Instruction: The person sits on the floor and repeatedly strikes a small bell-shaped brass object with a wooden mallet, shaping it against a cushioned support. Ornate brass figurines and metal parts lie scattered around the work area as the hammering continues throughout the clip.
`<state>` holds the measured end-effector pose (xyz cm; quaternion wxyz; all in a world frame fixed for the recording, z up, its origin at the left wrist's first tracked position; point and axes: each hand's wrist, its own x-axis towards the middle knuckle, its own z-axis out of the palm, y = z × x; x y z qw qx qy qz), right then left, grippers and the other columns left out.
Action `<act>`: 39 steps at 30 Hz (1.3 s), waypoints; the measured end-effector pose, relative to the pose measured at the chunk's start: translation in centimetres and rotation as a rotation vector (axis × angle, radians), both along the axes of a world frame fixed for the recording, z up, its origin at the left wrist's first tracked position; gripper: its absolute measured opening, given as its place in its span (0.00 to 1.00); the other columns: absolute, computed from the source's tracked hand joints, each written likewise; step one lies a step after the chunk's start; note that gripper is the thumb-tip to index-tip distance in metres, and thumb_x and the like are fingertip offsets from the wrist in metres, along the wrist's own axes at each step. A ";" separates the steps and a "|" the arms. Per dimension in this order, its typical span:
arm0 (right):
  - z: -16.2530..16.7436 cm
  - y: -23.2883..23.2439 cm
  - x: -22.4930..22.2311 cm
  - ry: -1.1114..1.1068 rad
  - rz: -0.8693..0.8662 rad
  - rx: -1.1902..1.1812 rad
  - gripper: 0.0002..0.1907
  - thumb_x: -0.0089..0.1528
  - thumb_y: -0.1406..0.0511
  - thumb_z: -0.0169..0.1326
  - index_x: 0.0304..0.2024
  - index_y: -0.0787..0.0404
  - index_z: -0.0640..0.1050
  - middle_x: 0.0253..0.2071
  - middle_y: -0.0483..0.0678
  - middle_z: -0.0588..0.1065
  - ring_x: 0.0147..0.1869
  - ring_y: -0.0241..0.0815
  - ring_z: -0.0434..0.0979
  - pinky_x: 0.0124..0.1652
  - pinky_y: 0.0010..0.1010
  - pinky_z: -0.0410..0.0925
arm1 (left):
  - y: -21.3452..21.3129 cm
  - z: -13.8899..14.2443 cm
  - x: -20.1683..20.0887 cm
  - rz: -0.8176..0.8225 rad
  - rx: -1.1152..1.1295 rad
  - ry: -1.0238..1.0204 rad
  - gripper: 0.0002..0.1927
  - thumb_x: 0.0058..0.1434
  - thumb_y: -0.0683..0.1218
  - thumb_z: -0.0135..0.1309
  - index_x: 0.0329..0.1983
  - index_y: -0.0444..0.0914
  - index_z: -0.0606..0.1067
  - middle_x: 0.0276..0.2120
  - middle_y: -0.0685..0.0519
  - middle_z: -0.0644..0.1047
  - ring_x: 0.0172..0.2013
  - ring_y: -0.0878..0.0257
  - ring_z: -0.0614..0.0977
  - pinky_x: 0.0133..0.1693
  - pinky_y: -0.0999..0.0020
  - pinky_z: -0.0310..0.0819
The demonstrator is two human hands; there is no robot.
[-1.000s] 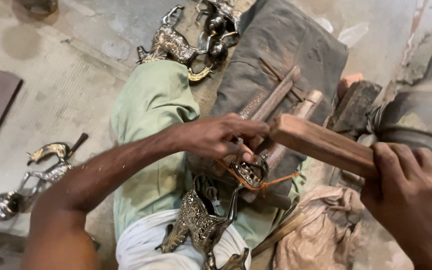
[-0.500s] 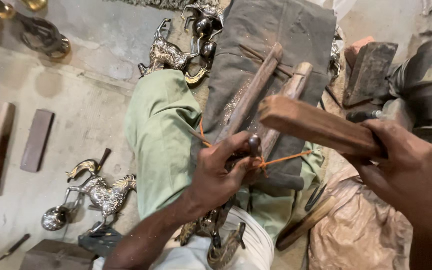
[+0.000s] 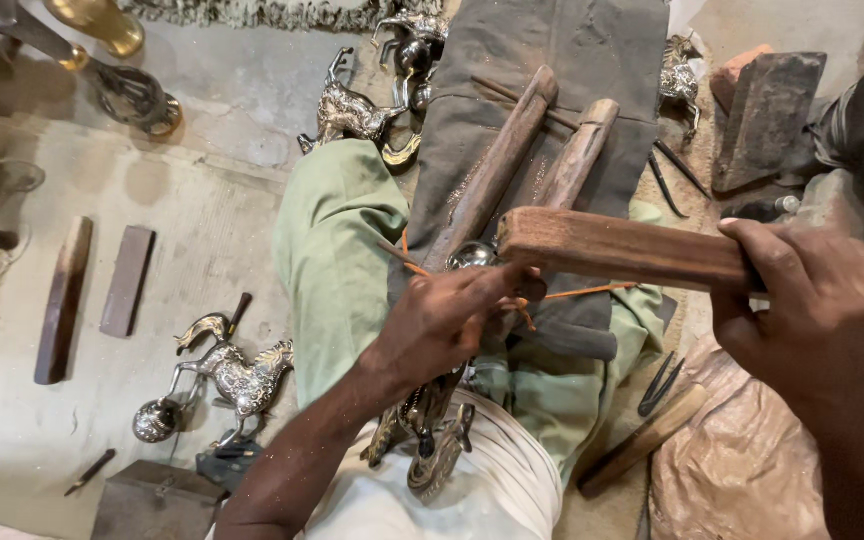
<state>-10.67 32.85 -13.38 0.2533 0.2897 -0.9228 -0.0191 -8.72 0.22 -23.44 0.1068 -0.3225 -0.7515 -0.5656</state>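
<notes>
My right hand (image 3: 812, 300) grips one end of a thick wooden block (image 3: 617, 248), held level over my lap like a mallet. My left hand (image 3: 442, 325) is closed around a small tool, its tip under the block's free end, pressed against a shiny metal piece (image 3: 472, 255). An orange cord (image 3: 582, 292) runs by my fingers. An ornate brass figure (image 3: 430, 430) rests between my thighs below my left wrist. Two long wooden sticks (image 3: 497, 165) lie on a dark cloth (image 3: 572, 60) over my legs in green trousers (image 3: 337, 260).
Metal horse figures stand on the concrete floor at the left (image 3: 227, 370) and top (image 3: 352, 110). Flat wooden bars (image 3: 62, 300) lie at the left. A brass vessel (image 3: 102, 22), a dark stone block (image 3: 767, 115), small dark hand tools (image 3: 662, 380) and a brown sack (image 3: 732, 460) surround me.
The wooden block has swung down and left to sit level over my left hand's tool. My view has shifted, showing more floor at the left.
</notes>
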 end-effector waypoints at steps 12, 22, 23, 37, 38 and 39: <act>-4.6 6.2 0.8 -0.170 -0.050 -0.037 0.02 0.67 0.65 0.57 0.42 0.53 0.78 0.39 0.46 0.77 0.39 0.41 0.76 0.40 0.36 0.71 | 0.5 0.3 0.5 0.055 -0.108 0.067 0.42 0.49 0.28 0.48 0.69 0.45 0.67 0.52 0.46 0.81 0.44 0.51 0.86 0.46 0.61 0.84; -0.5 2.2 1.1 -0.111 -0.035 -0.329 0.15 0.66 0.69 0.58 0.54 0.62 0.71 0.47 0.49 0.77 0.50 0.46 0.75 0.46 0.40 0.72 | 1.3 0.6 0.5 0.099 -0.008 0.008 0.33 0.60 0.27 0.47 0.67 0.42 0.66 0.49 0.44 0.82 0.46 0.54 0.88 0.48 0.64 0.88; -0.4 1.3 1.0 -0.203 -0.042 -0.496 0.19 0.62 0.68 0.58 0.53 0.64 0.68 0.46 0.50 0.76 0.48 0.46 0.75 0.42 0.42 0.72 | 1.3 0.6 0.5 0.104 -0.014 0.004 0.32 0.61 0.27 0.48 0.67 0.42 0.66 0.49 0.44 0.82 0.45 0.54 0.88 0.47 0.63 0.87; -0.9 4.5 -1.5 0.026 0.033 -0.031 0.14 0.67 0.66 0.57 0.55 0.59 0.73 0.45 0.50 0.78 0.49 0.48 0.77 0.43 0.39 0.76 | 1.7 -0.4 0.5 0.144 0.013 0.032 0.30 0.62 0.29 0.49 0.67 0.41 0.68 0.53 0.39 0.81 0.49 0.46 0.87 0.50 0.59 0.86; -0.9 4.6 -1.4 0.114 0.005 0.120 0.14 0.64 0.67 0.60 0.51 0.57 0.74 0.43 0.50 0.78 0.49 0.50 0.79 0.41 0.41 0.77 | 1.7 -0.4 0.5 0.162 -0.007 0.039 0.31 0.61 0.29 0.50 0.67 0.41 0.68 0.52 0.39 0.80 0.49 0.46 0.86 0.49 0.58 0.85; -1.0 4.7 -1.5 0.202 -0.023 0.269 0.14 0.62 0.68 0.63 0.48 0.55 0.75 0.40 0.49 0.79 0.48 0.51 0.81 0.38 0.42 0.77 | 1.7 -0.4 0.5 0.181 -0.028 0.047 0.31 0.60 0.29 0.51 0.66 0.41 0.68 0.51 0.39 0.80 0.48 0.45 0.86 0.49 0.57 0.84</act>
